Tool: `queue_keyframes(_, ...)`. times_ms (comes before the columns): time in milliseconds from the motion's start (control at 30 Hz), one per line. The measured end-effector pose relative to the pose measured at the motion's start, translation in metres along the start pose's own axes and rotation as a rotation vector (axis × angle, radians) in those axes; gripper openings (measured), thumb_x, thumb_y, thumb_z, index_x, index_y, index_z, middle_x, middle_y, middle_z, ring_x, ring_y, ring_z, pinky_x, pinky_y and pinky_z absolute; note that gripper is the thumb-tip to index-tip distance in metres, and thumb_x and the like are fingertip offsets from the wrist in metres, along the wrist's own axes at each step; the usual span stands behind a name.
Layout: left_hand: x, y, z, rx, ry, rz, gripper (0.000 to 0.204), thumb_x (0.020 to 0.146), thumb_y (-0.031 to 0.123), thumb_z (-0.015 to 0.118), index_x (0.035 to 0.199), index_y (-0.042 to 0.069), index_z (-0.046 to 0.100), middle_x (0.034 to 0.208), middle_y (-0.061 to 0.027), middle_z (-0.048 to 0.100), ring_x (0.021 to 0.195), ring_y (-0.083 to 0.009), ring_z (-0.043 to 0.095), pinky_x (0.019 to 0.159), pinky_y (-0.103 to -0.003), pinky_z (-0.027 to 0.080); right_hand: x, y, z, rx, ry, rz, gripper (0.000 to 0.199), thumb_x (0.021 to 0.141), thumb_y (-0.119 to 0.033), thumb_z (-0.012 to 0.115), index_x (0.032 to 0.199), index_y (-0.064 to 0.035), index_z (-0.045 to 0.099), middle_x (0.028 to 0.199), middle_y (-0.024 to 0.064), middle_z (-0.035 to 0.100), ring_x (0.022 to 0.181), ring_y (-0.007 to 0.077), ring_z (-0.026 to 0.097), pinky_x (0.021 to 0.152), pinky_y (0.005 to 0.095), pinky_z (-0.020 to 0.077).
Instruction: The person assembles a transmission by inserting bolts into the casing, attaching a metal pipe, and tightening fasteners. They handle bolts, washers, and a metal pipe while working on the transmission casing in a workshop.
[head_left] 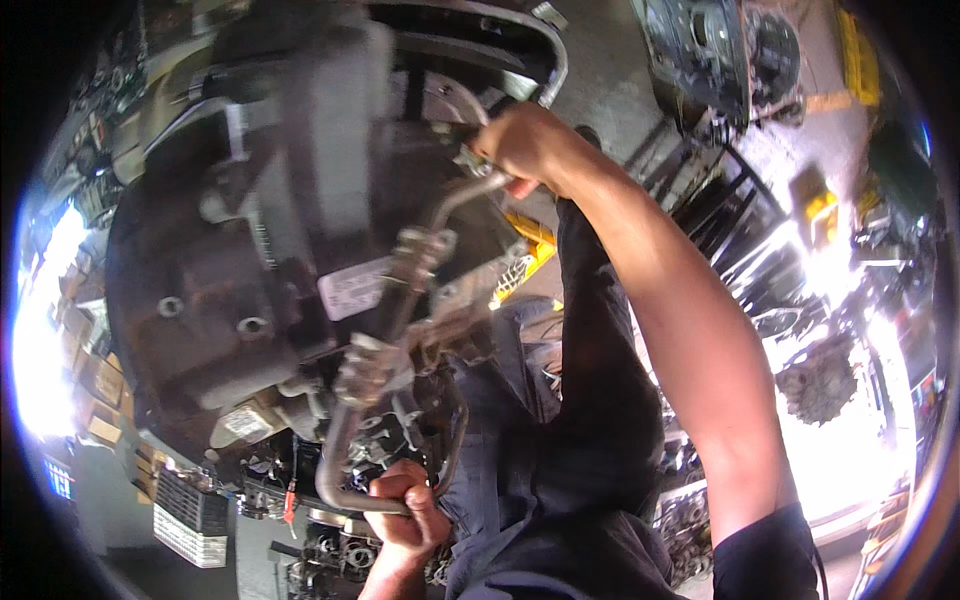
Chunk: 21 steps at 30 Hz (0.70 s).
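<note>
A bent metal pipe point(335, 450) with a dark flexible hose section and crimped collars slants across the middle of the head view. My left hand point(408, 505) is closed around its lower bent end, near my lap. Higher up, to the right, my right hand point(525, 150) is closed at its upper end, where a small fitting shows beside the fingers. Behind the pipe stands a large dark engine point(250, 230) with a pale label point(355, 288) on it. The pipe passes in front of that label's right side; I cannot tell whether it touches the engine.
Metal engine parts point(345, 550) lie below the engine, near a red-handled tool point(290, 505). At lower left is a ribbed silvery block point(190, 525). Another engine unit point(720, 60) stands at the far right. Yellow stand parts point(530, 255) show beside my leg; cardboard boxes point(105, 400) sit at left.
</note>
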<state>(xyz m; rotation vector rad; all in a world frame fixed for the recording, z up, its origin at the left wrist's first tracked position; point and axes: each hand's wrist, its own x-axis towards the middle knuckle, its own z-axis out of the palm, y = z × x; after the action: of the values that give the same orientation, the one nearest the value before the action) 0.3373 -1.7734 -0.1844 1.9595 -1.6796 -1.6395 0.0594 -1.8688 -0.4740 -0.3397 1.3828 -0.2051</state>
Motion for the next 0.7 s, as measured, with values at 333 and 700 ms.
queue_keyframes(333,0.006,0.006,0.014,0.036,0.107,0.052,0.037,0.108,0.035,0.054,0.088,0.007,0.042,0.054,-0.0009,0.038,0.047,-0.0095,0.033,0.047,-0.027,0.03,-0.003,0.0,0.002,0.086,0.019,-0.04,0.03,0.099,-0.019,0.049,0.11,-0.0028,0.071,0.093,0.0129,0.069,0.076,0.0217,0.069,0.065,0.0371,0.0625)
queue_keyframes(700,0.009,0.005,0.016,0.005,0.097,0.086,0.04,0.108,0.038,0.053,0.087,0.006,0.041,0.053,-0.0006,0.038,0.045,-0.0095,0.032,0.046,-0.027,0.027,-0.003,0.028,-0.008,0.12,-0.052,-0.163,0.043,0.101,-0.045,0.06,0.11,-0.0059,0.073,0.081,0.0074,0.067,0.071,0.0126,0.066,0.058,0.0302,0.0565)
